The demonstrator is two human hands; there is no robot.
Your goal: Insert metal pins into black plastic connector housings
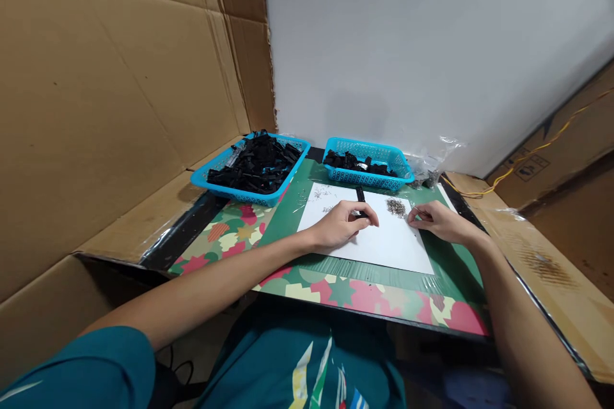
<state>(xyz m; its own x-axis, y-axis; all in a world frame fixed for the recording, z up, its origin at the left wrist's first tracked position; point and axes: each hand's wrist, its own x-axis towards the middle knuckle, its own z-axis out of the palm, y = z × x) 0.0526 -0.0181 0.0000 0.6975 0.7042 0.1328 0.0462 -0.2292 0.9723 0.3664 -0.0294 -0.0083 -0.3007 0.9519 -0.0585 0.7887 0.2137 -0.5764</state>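
Observation:
My left hand [346,225] is over the white sheet of paper [384,249], its fingers curled and closed round a narrow black piece [361,193]. One end of the piece sticks out beyond my index finger; its lower end is hidden by the hand. At the sheet's right edge, my right hand [434,220] has thumb and fingertips pinched together; anything between them is too small to make out. Close to those fingertips lies a pile of small metal parts [396,207]. More tiny parts [320,193] are scattered on the sheet's far left corner, and some are partly behind my left hand.
A blue basket [201,177] heaped with black pieces stands at the back left. Another blue basket [405,169] with fewer black pieces is behind the sheet. Clear plastic bags [426,166] lie beside it. Cardboard [119,77] walls the left side; a yellow cable [508,174] runs along the right.

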